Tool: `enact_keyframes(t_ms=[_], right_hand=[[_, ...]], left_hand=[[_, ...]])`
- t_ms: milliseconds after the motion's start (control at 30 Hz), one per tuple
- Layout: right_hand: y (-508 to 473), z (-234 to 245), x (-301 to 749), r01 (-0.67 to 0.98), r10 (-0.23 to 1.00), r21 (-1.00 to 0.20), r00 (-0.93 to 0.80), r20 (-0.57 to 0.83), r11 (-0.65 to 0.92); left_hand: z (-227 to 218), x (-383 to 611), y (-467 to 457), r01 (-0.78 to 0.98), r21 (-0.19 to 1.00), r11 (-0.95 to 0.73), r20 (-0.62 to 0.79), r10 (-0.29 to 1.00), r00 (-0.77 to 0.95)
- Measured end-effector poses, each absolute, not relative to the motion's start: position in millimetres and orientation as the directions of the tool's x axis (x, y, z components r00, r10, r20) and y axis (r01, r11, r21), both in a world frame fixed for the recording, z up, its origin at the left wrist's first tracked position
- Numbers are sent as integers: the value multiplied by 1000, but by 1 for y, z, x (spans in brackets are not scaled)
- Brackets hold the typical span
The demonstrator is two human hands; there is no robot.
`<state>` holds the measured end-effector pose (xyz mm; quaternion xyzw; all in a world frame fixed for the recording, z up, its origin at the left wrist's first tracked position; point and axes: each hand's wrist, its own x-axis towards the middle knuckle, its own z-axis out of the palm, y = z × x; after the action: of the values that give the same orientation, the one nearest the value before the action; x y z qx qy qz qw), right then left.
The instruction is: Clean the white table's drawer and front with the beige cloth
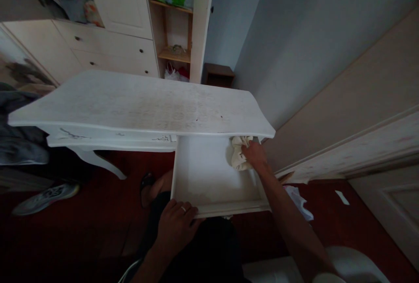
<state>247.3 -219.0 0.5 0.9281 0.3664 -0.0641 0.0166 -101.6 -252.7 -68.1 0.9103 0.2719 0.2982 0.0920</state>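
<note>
A white desk [144, 104] stands in front of me with its right drawer [209, 206] pulled out. My right hand [255, 154] is inside the drawer at its far right corner, closed on a crumpled cream cloth [238, 156] pressed against the drawer bottom. My left hand [176, 222] grips the drawer's front edge at its left end, fingers curled over the rim, a ring on one finger. Apart from the cloth, the drawer's inside looks bare.
A pale wall and a door [386, 196] stand close on the right. White cupboards and an open shelf [175, 54] with bags are behind the desk. A shoe [46, 196] and dark clothing [16, 134] are at the left. Paper scraps [299, 200] lie on the red floor.
</note>
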Motion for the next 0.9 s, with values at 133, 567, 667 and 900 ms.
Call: enact_keyframes(t_ms=[133,567,667,900], right_hand=[[-225,7,240,720,709,74,693,-132,-690],[-242,8,237,834,845,277,522,-117,-477],[-241,5,240,837,847,270,519,-114,-476],[-236,-1,254,777,817,277,574,56,-565]], left_hand=[[-68,-101,-251,441,338,-832,483,555,677],[-67,-95,-241,433,328,-840,493,543,680],[-67,-95,-239,440,331,-835,478,551,684],[-56,-93,-241,460,359,-812,360,575,735]])
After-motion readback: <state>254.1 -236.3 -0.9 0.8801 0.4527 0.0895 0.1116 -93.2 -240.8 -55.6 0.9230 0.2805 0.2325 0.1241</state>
